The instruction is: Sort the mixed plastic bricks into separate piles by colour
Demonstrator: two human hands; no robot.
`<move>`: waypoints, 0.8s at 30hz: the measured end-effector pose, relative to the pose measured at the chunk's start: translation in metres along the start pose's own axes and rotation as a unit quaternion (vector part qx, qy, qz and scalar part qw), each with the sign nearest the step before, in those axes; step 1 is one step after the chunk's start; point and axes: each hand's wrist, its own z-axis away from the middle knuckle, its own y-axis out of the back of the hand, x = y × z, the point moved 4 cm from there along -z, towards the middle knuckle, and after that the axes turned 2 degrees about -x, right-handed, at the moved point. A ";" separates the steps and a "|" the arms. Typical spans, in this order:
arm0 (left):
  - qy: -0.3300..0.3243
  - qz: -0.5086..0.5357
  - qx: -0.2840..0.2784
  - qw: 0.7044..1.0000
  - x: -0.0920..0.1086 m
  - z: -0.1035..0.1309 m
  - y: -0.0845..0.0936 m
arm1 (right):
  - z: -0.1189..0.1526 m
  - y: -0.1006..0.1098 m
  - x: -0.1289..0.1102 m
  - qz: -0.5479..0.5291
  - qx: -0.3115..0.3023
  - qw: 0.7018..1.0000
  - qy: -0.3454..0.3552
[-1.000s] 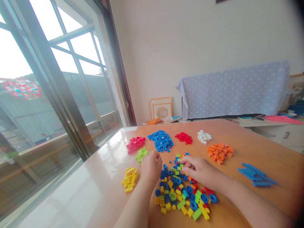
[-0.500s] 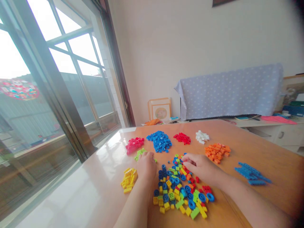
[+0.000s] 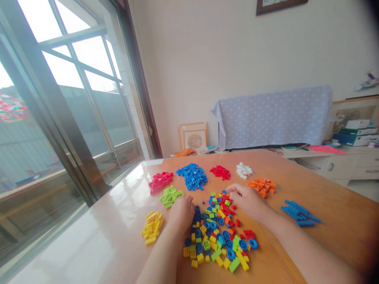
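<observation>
Flanking a mixed heap of toy bricks (image 3: 213, 225), two bare hands work above a glossy brown table (image 3: 118, 240). The left hand (image 3: 182, 211) is at the heap's far left edge, back turned to the camera and fingers bent out of sight, so I cannot tell whether it grips a brick. Just beyond it lies the lime-green pile (image 3: 171, 196), whose near right end the hand partly covers. The left forearm runs between the heap and the yellow pile (image 3: 152, 227), blocking some of the tabletop there.

At the heap's far right corner is the right hand (image 3: 248, 201), its fingers curved over towards the red and orange pieces — whether anything is pinched between them, I cannot tell. This hand hides the near left part of the orange pile (image 3: 263, 186); long blue bricks (image 3: 299, 213) lie farther right, well apart from the heap.

Across the far side, from left to right, sit the pink pile (image 3: 160, 182), the large blue pile (image 3: 192, 176), the red pile (image 3: 220, 172) and the white pile (image 3: 244, 170). One small blue piece (image 3: 203, 202) lies alone between the hands. Behind the table, a dotted cloth (image 3: 272, 118) drapes over something wide — leaning frames (image 3: 194, 139) stand left of it.
</observation>
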 end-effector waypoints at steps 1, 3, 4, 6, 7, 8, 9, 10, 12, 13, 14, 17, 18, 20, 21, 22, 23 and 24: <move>0.004 -0.006 0.007 1.000 -0.001 -0.001 0.000 | -0.001 0.001 0.003 0.000 0.009 1.000 -0.006; 0.014 -0.007 0.034 0.999 -0.004 -0.002 0.000 | -0.004 0.004 0.007 0.001 0.025 1.000 -0.018; 0.017 -0.003 0.047 0.999 -0.005 -0.002 -0.001 | -0.005 0.005 0.009 0.002 0.030 0.999 -0.023; 0.014 0.013 0.065 0.998 -0.006 -0.002 -0.001 | -0.006 0.006 0.010 0.006 0.031 0.999 -0.026; 0.007 0.022 0.067 0.997 -0.005 -0.002 -0.001 | -0.006 0.005 0.010 0.009 0.027 0.999 -0.026; -0.001 0.030 0.064 0.997 -0.004 -0.001 -0.002 | -0.005 0.003 0.009 0.012 0.017 0.999 -0.025; -0.007 0.038 0.058 0.998 -0.002 -0.001 -0.002 | -0.004 0.000 0.006 0.013 0.002 1.000 -0.022; -0.011 0.046 0.049 0.998 0.000 -0.001 -0.002 | -0.001 -0.004 0.003 0.013 -0.020 1.000 -0.017; -0.016 0.061 0.028 0.998 0.005 0.000 -0.003 | 0.005 -0.012 -0.007 0.011 -0.075 0.997 0.005; -0.020 0.069 0.017 0.997 0.007 0.000 -0.003 | 0.009 -0.017 -0.013 0.011 -0.102 0.995 0.019; -0.023 0.077 0.007 0.997 0.010 0.000 -0.004 | 0.012 -0.020 -0.019 0.015 -0.122 0.992 0.035; -0.033 0.105 -0.007 0.994 0.014 0.000 -0.006 | 0.019 -0.022 -0.029 0.028 -0.149 0.987 0.056; -0.036 0.115 -0.009 0.993 0.015 0.000 -0.007 | 0.019 -0.021 -0.030 0.032 -0.151 0.987 0.054; -0.040 0.136 -0.009 0.990 0.015 0.000 -0.009 | 0.019 -0.018 -0.026 0.039 -0.153 0.987 0.041; -0.043 0.147 -0.010 0.988 0.015 0.000 -0.010 | 0.018 -0.017 -0.023 0.041 -0.157 0.986 0.034; -0.046 0.156 -0.011 0.987 0.015 -0.001 -0.012 | 0.017 -0.016 -0.020 0.042 -0.163 0.985 0.028; -0.049 0.165 -0.011 0.985 0.015 -0.001 -0.013 | 0.017 -0.015 -0.018 0.042 -0.170 0.984 0.024; -0.052 0.172 -0.010 0.984 0.015 -0.001 -0.014 | 0.017 -0.015 -0.018 0.043 -0.179 0.983 0.023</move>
